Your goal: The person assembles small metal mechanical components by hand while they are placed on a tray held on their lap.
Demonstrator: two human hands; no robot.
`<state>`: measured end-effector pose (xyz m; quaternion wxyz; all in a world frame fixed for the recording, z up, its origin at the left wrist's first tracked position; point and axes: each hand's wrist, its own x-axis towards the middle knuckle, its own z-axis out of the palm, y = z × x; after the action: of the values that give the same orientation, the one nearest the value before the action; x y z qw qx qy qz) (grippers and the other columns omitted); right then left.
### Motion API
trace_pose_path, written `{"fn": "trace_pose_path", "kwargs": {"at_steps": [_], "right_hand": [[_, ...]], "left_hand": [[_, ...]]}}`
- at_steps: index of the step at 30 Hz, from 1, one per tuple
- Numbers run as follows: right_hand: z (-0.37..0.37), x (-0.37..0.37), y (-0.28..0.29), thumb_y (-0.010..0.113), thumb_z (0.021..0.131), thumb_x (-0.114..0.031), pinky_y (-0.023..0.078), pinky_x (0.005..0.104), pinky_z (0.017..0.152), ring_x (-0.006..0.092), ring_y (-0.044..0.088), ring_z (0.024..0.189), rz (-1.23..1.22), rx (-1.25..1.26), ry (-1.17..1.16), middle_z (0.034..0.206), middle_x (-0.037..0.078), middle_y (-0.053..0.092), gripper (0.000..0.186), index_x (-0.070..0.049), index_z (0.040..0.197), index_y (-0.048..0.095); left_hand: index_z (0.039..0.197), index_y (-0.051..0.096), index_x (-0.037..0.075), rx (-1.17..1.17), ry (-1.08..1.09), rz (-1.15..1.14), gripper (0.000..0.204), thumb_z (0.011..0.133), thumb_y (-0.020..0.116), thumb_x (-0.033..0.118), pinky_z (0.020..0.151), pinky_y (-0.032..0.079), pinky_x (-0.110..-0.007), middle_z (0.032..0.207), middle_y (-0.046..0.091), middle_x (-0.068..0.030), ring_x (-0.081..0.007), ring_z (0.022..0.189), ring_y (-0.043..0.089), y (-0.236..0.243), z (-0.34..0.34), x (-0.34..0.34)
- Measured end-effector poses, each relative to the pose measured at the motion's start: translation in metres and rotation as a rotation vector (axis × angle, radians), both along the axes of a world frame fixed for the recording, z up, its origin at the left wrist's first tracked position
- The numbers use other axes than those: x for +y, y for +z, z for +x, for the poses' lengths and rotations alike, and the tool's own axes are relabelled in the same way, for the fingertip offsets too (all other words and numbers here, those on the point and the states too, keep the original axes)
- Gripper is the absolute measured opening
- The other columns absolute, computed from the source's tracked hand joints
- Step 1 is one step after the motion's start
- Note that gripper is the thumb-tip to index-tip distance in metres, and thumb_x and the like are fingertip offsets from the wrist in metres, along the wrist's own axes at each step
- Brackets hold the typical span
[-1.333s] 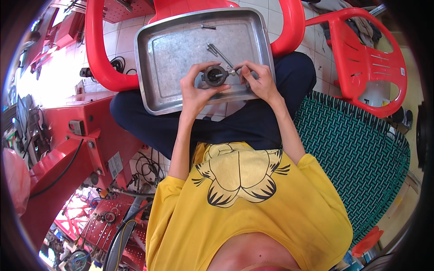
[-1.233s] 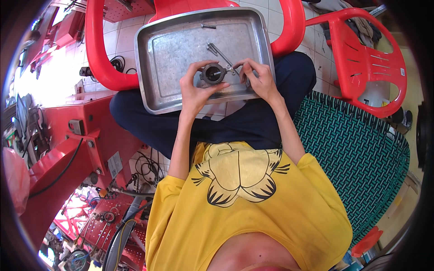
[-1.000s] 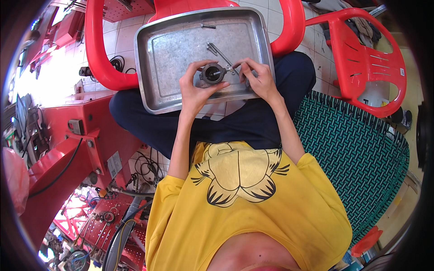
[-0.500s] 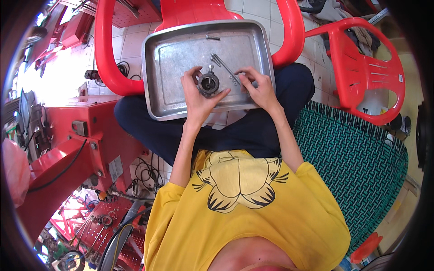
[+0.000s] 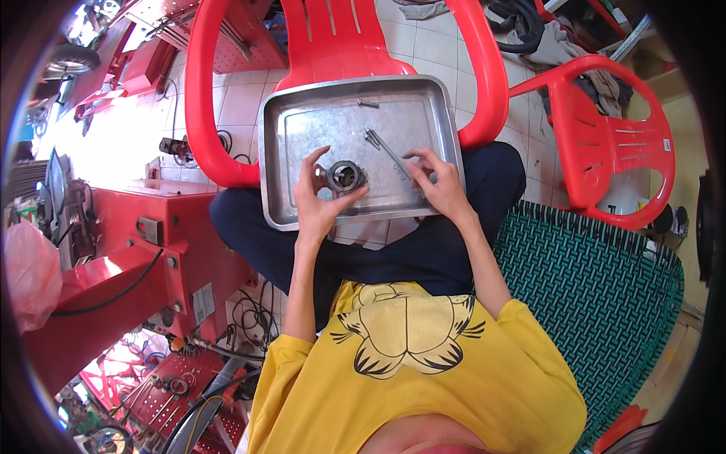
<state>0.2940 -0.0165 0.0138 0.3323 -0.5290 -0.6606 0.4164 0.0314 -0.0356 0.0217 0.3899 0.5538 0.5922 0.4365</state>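
A shallow metal tray (image 5: 302, 125) rests over my lap, against the red chair. Inside it, my left hand (image 5: 314, 200) curls its thumb and fingers around a dark ring-shaped metal part (image 5: 333, 177) with a round hollow middle. My right hand (image 5: 442, 191) is over the tray's right side, index finger and thumb bent but apart, with nothing visible between them. Close to those fingertips lie a long thin metal rod (image 5: 388, 153) and several small nuts or washers (image 5: 401, 172). Shorter bolts (image 5: 371, 138) lie at the rod's far end, and a single bolt (image 5: 368, 104) lies near the tray's far edge.
A red plastic chair (image 5: 333, 38) stands behind the tray, and another red chair (image 5: 612, 136) is at the right. Beside me on the right is a green woven seat (image 5: 590, 295). Red machinery (image 5: 174, 250) with black cables fills the left.
The view has shifted, so the tray appears lower. My left hand has turned the ring-shaped part, and its bolt no longer points away from me. My right fingers have moved slightly off the rod.
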Motion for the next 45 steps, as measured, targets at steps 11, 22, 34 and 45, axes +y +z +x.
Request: {"fn": "trace_pose_path", "kwargs": {"at_steps": [11, 22, 34, 45], "right_hand": [[-0.016, 0.028, -0.001, 0.074, 0.097, -0.04, 0.056, 0.0429, 0.07, 0.031, 0.075, 0.077, -0.05, -0.291, 0.041, 0.084, 0.009, 0.076, 0.04, -0.015, 0.128, 0.067], [-0.076, 0.139, -0.051, 0.082, 0.088, -0.044, 0.057, 0.0518, 0.084, 0.0366, 0.076, 0.098, 0.039, -0.523, -0.156, 0.099, 0.015, 0.08, 0.044, -0.012, 0.118, 0.077], [-0.028, 0.067, -0.025, 0.066, 0.108, -0.035, 0.049, 0.0299, 0.065, 0.015, 0.065, 0.071, -0.103, 0.202, -0.046, 0.083, 0.008, 0.072, 0.039, 0.002, 0.118, 0.07], [0.001, 0.013, -0.026, 0.06, 0.112, -0.022, 0.056, 0.0304, 0.082, 0.0172, 0.072, 0.084, -0.226, 0.685, -0.131, 0.099, 0.014, 0.076, 0.029, 0.004, 0.123, 0.063]], "left_hand": [[0.125, 0.074, 0.006, -0.045, -0.06, 0.073, 0.058, 0.073, 0.097, 0.016, 0.087, 0.057, -0.032, 0.107, 0.077, -0.0091, -0.0164, 0.096, 0.074, -0.01, -0.004, 0.002], [0.121, 0.077, 0.006, 0.035, -0.125, 0.188, 0.053, 0.072, 0.095, 0.015, 0.093, 0.054, -0.036, 0.111, 0.075, -0.0106, -0.0253, 0.1, 0.072, -0.007, -0.004, 0.01], [0.119, 0.078, 0.008, 0.048, -0.201, 0.147, 0.053, 0.07, 0.097, 0.018, 0.089, 0.056, -0.035, 0.103, 0.076, -0.0083, -0.023, 0.097, 0.074, -0.002, 0.013, 0.008], [0.123, 0.075, 0.005, -0.044, -0.256, 0.09, 0.054, 0.075, 0.096, 0.018, 0.101, 0.057, -0.035, 0.111, 0.079, -0.0088, -0.0187, 0.105, 0.076, -0.015, 0.024, 0.014]]}}
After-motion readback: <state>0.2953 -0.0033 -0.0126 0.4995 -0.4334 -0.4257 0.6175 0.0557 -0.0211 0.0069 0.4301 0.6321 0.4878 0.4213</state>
